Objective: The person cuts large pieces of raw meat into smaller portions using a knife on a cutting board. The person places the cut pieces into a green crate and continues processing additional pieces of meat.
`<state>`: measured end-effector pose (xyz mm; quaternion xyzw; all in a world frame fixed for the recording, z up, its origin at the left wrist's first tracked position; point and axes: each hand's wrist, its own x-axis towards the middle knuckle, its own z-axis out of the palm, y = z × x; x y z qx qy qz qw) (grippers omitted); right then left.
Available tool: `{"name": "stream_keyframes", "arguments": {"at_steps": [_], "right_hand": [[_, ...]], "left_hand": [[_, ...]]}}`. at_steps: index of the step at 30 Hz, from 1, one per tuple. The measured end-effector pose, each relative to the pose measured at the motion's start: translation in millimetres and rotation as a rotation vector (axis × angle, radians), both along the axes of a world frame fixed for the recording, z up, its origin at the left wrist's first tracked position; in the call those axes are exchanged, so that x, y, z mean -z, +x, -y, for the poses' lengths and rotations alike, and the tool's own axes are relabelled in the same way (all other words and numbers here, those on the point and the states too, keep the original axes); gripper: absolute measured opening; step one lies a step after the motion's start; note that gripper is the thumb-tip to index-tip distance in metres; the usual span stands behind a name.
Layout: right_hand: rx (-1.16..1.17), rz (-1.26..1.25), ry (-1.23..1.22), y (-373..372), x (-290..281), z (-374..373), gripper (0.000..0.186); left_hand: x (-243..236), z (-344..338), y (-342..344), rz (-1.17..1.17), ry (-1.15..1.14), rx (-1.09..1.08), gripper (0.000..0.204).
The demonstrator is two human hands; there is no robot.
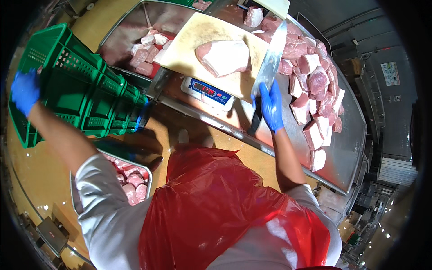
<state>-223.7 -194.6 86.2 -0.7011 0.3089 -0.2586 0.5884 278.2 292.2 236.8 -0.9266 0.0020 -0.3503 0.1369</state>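
Observation:
My blue-gloved right hand [271, 105] grips a large knife [275, 53], its broad blade angled up beside the right edge of the cream cutting board [184, 45]. On the board lies a white-fatted pork piece [225, 57]. A digital scale [198, 96] shows under the board's front edge. My blue-gloved left hand [25, 90] is at the left side of the top green crate [65, 72] in a stack, fingers curled; what they hold is hidden.
A heap of pork [317, 81] covers the right steel surface [342, 153]. A steel tray [117, 40] with cut pieces sits left of the board. Another meat tray [146, 189] stands low beside me at left, over the yellow floor [166, 121].

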Motion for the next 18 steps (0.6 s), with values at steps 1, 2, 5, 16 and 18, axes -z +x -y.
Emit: {"name": "stream_keyframes", "arguments": {"at_steps": [1,2,5,16,18], "right_hand": [[0.0,0.052,0.069,15.8,7.3,12.2,0.018],[-0.013,0.107,0.137,30.8,14.0,24.1,0.018],[0.086,0.301,0.164,81.2,30.0,54.4,0.012],[-0.105,-0.258,-0.835,94.0,10.5,-9.2,0.019],[-0.185,-0.351,-0.869,96.3,10.7,-28.3,0.024]], "left_hand": [[2.8,83.1,-65.8,0.27,-0.18,0.289,0.045],[18.5,141.4,-105.3,0.205,-0.658,0.944,0.038],[107.9,282.4,-171.4,-0.504,-0.857,1.645,0.036],[246.1,351.0,-261.8,-0.384,-1.116,1.689,0.031],[243.5,355.7,-269.4,-0.43,-1.191,1.624,0.032]]}}
